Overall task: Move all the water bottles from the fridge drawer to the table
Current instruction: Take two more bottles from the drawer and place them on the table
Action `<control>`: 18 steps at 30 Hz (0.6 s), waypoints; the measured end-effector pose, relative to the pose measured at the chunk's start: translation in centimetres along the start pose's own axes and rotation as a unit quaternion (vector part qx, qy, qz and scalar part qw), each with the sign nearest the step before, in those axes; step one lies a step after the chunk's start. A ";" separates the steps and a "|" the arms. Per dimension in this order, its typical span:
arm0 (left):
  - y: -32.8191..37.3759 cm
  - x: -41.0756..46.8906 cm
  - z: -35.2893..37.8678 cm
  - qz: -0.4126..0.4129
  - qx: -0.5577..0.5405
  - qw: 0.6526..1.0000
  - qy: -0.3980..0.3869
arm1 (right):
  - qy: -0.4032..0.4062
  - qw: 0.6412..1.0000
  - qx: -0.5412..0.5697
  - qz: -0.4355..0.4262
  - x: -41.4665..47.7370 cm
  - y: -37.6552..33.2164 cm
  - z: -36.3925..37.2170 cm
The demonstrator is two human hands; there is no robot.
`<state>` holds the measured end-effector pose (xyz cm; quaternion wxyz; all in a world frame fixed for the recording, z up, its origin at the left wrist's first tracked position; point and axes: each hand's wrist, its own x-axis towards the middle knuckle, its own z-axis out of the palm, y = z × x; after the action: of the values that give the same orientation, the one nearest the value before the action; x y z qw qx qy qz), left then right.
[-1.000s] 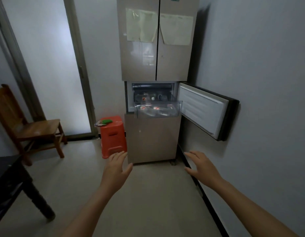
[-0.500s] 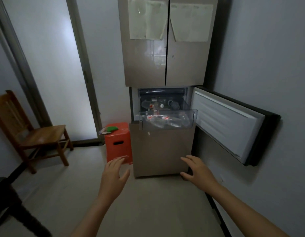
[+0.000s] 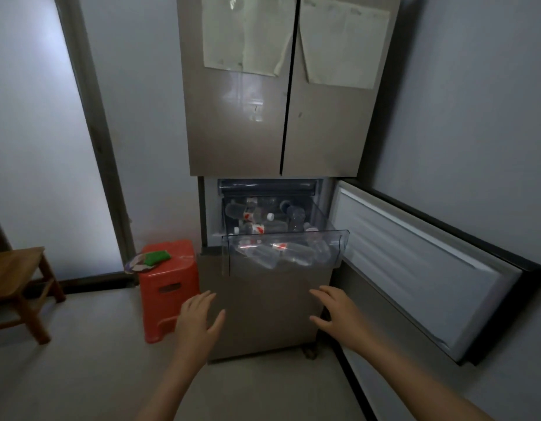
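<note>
A tall beige fridge (image 3: 238, 141) stands ahead with its middle door (image 3: 421, 265) swung open to the right. A clear plastic drawer (image 3: 339, 244) is pulled out and holds several clear water bottles (image 3: 281, 252) with red labels, lying on their sides and heaped toward the back. My left hand (image 3: 199, 320) and my right hand (image 3: 336, 311) are stretched out below the drawer, fingers spread, holding nothing and touching nothing. The table is out of view.
A red plastic stool (image 3: 169, 284) with a green item (image 3: 156, 257) on top stands left of the fridge. A wooden chair (image 3: 17, 287) sits at the far left. The open door juts along the right wall. Bare floor lies in front.
The view has closed in on the fridge, which looks larger. Both hands have risen nearer the drawer front. The dark table at the lower left has left the view.
</note>
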<state>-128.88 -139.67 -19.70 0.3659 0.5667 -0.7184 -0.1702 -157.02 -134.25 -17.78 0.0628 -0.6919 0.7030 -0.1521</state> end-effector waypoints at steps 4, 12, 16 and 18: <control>-1.1 1.9 3.2 -0.007 -0.004 0.999 -0.031 | -0.023 1.000 -0.008 0.012 2.9 1.8 1.7; -1.1 9.7 7.5 -0.001 0.039 0.999 -0.025 | -0.019 0.999 0.023 -0.019 12.1 5.5 2.6; 0.5 15.0 9.8 0.003 0.053 0.999 0.002 | -0.002 0.998 0.040 -0.051 18.6 7.8 1.8; 1.3 17.2 11.0 -0.001 0.066 0.998 0.005 | -0.008 0.997 0.043 -0.061 21.3 9.0 1.7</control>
<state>-139.25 -157.26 -20.58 0.3310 0.5913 -0.7256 -0.1195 -165.87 -155.63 -19.51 0.0886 -0.7316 0.6515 -0.1805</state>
